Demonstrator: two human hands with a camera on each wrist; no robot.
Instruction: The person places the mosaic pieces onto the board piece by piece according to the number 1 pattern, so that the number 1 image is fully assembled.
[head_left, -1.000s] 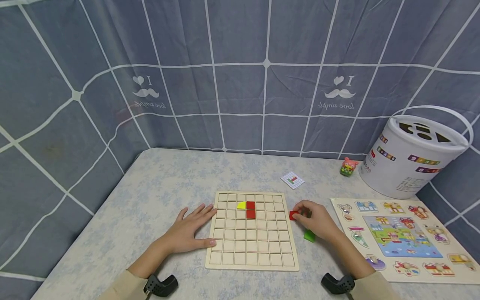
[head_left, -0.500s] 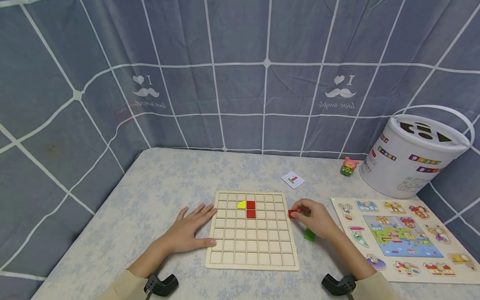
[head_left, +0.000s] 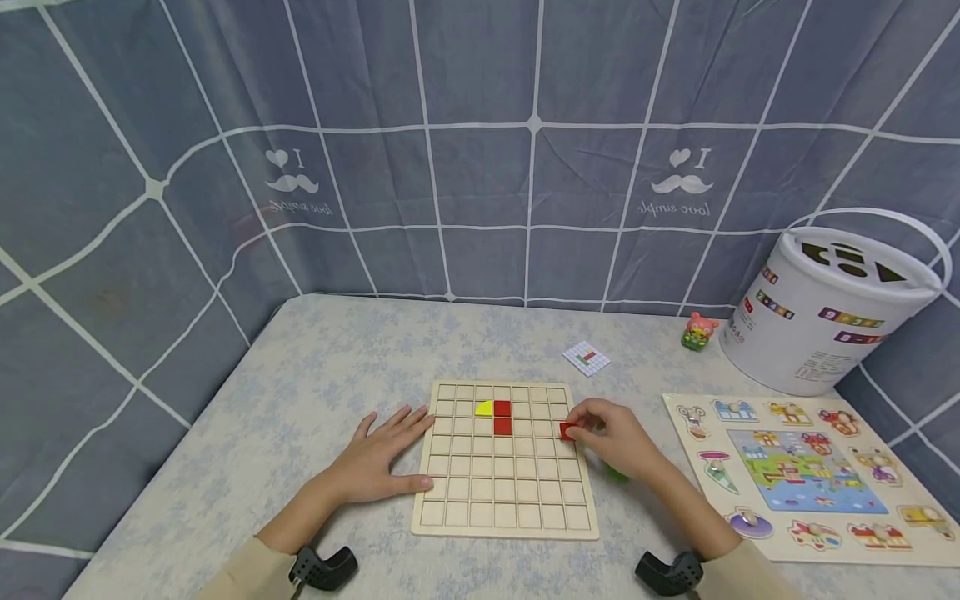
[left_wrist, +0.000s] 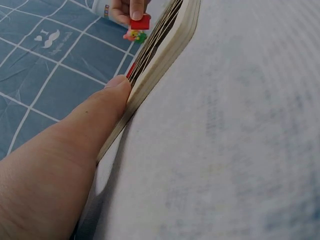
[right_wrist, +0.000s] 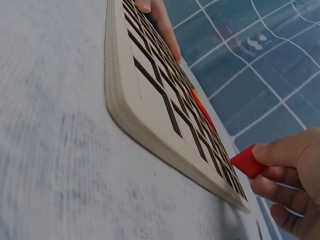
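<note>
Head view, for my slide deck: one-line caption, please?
Right hand pinches a small red square block over the wooden grid board's right edge; left hand rests flat against its left side.

Red block [right_wrist: 248, 161] between fingertips [right_wrist: 280, 152]

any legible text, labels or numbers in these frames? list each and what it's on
"I" with a heart and moustache, then "love simple": curtain, left print, mirrored.
The same print: curtain, right, mirrored.
Coloured number strips on the white bucket: too small to read.
Small grid card: a pattern, no text.
Animal puzzle board: pictures only, no readable words.
</note>
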